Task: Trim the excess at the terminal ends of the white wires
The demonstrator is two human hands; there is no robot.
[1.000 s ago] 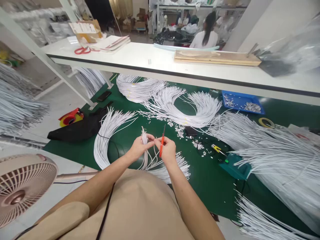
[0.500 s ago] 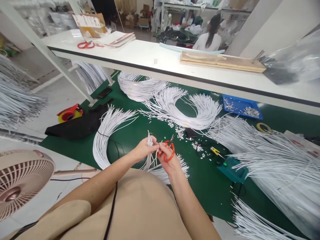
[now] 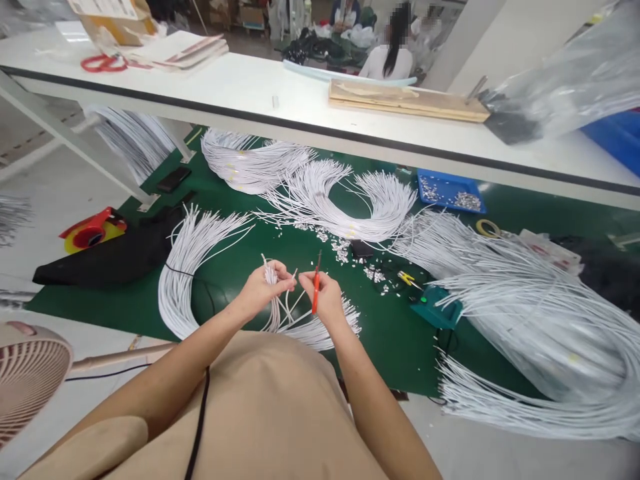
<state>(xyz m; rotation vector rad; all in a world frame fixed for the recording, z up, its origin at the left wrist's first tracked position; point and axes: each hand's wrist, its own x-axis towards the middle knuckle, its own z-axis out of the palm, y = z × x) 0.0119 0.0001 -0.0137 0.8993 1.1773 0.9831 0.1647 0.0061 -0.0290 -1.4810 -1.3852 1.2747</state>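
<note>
My left hand (image 3: 267,285) is closed around several white cables (image 3: 273,308), with one cable end pinched between thumb and forefinger. Red-handled scissors (image 3: 316,291) sit in my right hand (image 3: 327,298), blades pointing away from me. A small gap separates the fingertips of both hands. Whether the right fingertips also pinch something small is unclear. Below the hands, a bundle of white cables (image 3: 320,331) lies on the green table (image 3: 385,347). To the left, another curved cable bundle (image 3: 173,287) rests on it. Small silvery pieces (image 3: 342,251) are scattered beyond my right hand.
A white shelf (image 3: 240,87) crosses above the table's far side. Beneath it are looped cable bundles (image 3: 345,217) and a blue tray (image 3: 450,191). A red tape dispenser (image 3: 95,230) stands left; yellow-handled pliers (image 3: 407,278) and a teal device (image 3: 437,307) lie right. A fan (image 3: 33,380) is at lower left.
My hands have moved apart slightly. The scissors have turned in my right hand, their handles now seen edge-on. The whole view has shifted, so everything sits further left.
</note>
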